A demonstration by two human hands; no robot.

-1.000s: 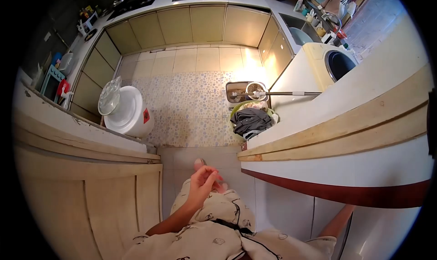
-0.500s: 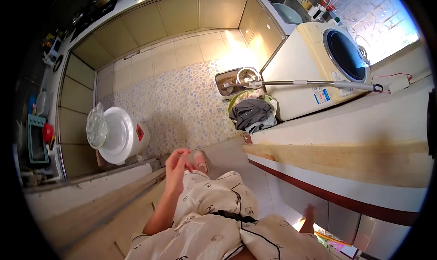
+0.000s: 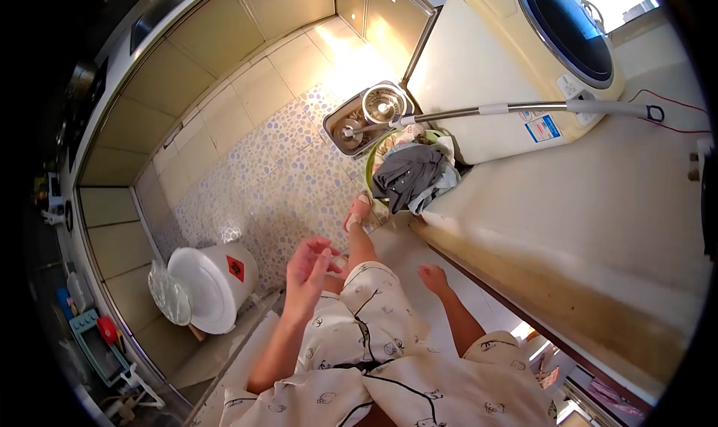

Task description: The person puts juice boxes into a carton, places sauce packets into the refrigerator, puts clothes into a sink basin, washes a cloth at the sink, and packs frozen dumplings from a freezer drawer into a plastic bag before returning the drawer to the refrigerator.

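My left hand is raised in front of my body at the lower middle, its fingers loosely curled and the thumb held apart. Nothing shows in it. My right hand hangs by my right side with its fingers curled in, and I see no object in it. Ahead of both hands, a green laundry basket holds a heap of clothes, a dark grey garment on top. Just behind it is a grey mop bucket, with a spin mop slanting out over the basket towards the right.
A cream washing machine stands right of the basket. A white lidded bucket with a red label sits at left, a clear plastic-covered item against it. Cabinets line the far side. A wooden-edged wall runs along my right.
I have stepped forward, and a foot in a pink slipper is now near the basket. The basket and bucket look closer. My right hand has swung forward from behind.
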